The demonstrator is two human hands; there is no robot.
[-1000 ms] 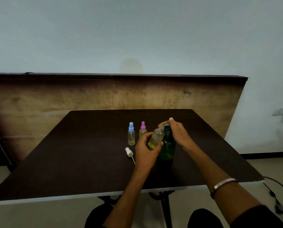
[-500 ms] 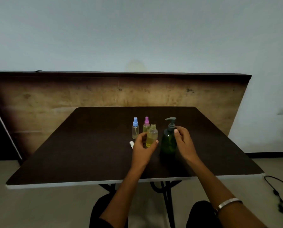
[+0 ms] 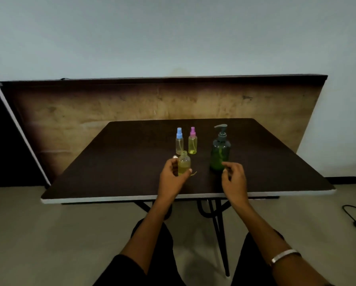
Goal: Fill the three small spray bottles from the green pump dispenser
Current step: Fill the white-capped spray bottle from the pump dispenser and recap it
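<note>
Uncapped bottle (image 3: 183,164) in left hand (image 3: 171,179), dispenser (image 3: 220,150) ahead

three small spray bottles (image 3: 184,163), one green pump dispenser (image 3: 220,149), one table (image 3: 115,162), two hands (image 3: 172,178)

Single head-worn wide-angle view, seated height, facing forward and slightly down across the dark brown square counter (image 3: 119,162) toward a leaning wooden board (image 3: 111,108) and pale wall (image 3: 173,34). Forearms enter from the bottom edge; the counter sits mid-distance. Edges bend, probably lens distortion. No second view.
</note>
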